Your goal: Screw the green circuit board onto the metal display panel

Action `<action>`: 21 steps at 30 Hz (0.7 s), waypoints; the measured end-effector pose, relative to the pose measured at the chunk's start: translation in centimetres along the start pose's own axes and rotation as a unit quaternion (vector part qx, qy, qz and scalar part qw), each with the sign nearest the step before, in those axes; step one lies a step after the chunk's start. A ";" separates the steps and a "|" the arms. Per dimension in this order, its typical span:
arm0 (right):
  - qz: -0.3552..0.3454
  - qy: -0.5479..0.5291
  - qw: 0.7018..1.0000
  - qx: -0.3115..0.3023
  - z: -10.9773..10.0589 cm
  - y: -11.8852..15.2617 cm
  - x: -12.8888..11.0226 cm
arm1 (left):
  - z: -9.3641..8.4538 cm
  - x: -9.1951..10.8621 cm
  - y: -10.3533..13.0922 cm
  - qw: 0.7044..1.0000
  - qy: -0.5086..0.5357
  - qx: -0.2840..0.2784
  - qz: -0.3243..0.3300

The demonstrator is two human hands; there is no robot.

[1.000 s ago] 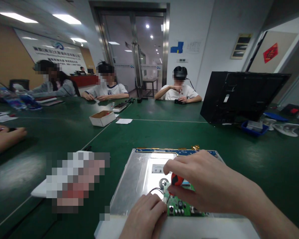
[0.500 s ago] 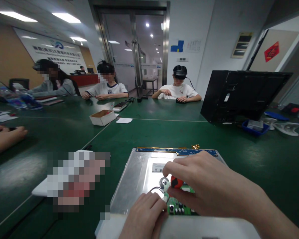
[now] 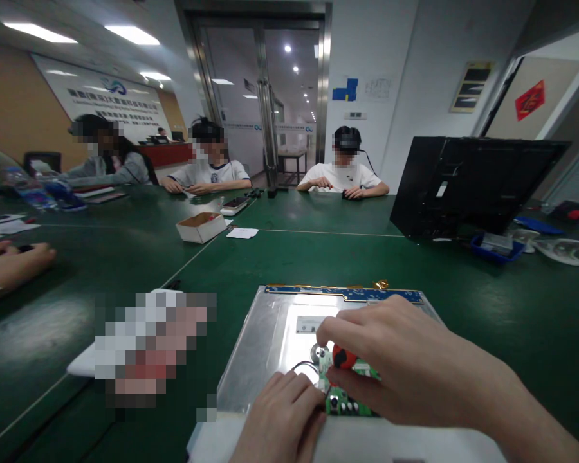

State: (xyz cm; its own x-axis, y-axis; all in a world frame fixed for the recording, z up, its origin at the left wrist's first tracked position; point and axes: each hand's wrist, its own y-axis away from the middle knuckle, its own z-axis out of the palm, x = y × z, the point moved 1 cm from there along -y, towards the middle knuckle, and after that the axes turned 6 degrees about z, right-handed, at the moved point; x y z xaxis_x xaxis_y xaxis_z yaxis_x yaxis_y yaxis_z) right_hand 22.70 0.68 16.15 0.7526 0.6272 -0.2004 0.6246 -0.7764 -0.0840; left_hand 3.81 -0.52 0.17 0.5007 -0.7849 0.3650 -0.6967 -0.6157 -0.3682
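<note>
My right hand (image 3: 390, 360) is closed around the red-and-black handle of a screwdriver (image 3: 343, 357), held over a green circuit board (image 3: 350, 401). The screwdriver's shaft and tip are hidden by the hand and board. At the board's left edge, my left hand (image 3: 289, 411) rests with curled fingers, which seem to press or grip that edge; the thumb side is partly hidden. Beneath the board lies a silver metal panel (image 3: 251, 347) with a blue circuit strip (image 3: 309, 291) along its far side. Dark wires and a round metal part (image 3: 316, 352) show beside the green board.
A black monitor (image 3: 473, 183) stands at right, with a blue tray (image 3: 496, 249) beside it. Left of the panel lies a blurred white item (image 3: 84, 360). An open small box (image 3: 201, 227) and paper (image 3: 242, 233) sit mid-table. Several people sit around the green table (image 3: 299, 257).
The whole view has shifted slightly to the right. Both hands keep nearly the same places on the board, with the screwdriver still in my right hand.
</note>
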 end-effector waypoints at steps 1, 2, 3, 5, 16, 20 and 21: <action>-0.001 -0.001 1.000 0.001 0.0 0.0 0.0 | 0.0 0.0 0.0 1.000 0.001 0.000 0.000; -0.004 -0.002 1.000 0.000 0.0 0.1 0.0 | -0.1 0.1 0.0 1.000 0.003 0.001 -0.001; -0.007 -0.005 1.000 -0.003 0.1 0.1 0.0 | -0.1 0.1 0.0 1.000 0.004 0.001 -0.003; -0.013 -0.007 1.000 -0.006 0.2 0.1 -0.1 | -0.2 0.1 0.0 1.000 0.010 0.002 -0.006; -0.022 -0.012 1.000 -0.018 0.7 -0.1 -0.4 | 0.1 0.1 0.0 1.000 0.014 0.016 -0.003; -0.024 -0.008 0.999 -0.023 0.9 -0.3 -0.5 | 0.1 0.1 0.0 1.000 0.015 0.017 -0.002; -0.024 -0.008 0.999 -0.022 1.0 -0.3 -0.5 | 0.1 0.0 0.0 1.000 0.016 0.018 0.000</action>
State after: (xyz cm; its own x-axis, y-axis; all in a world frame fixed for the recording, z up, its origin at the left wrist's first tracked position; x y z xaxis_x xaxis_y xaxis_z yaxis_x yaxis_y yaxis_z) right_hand 21.90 0.55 15.32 0.7179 0.6626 -0.2134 0.6693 -0.7413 -0.0502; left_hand 3.85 -0.58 0.10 0.4835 -0.7828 0.3917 -0.6778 -0.6180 -0.3983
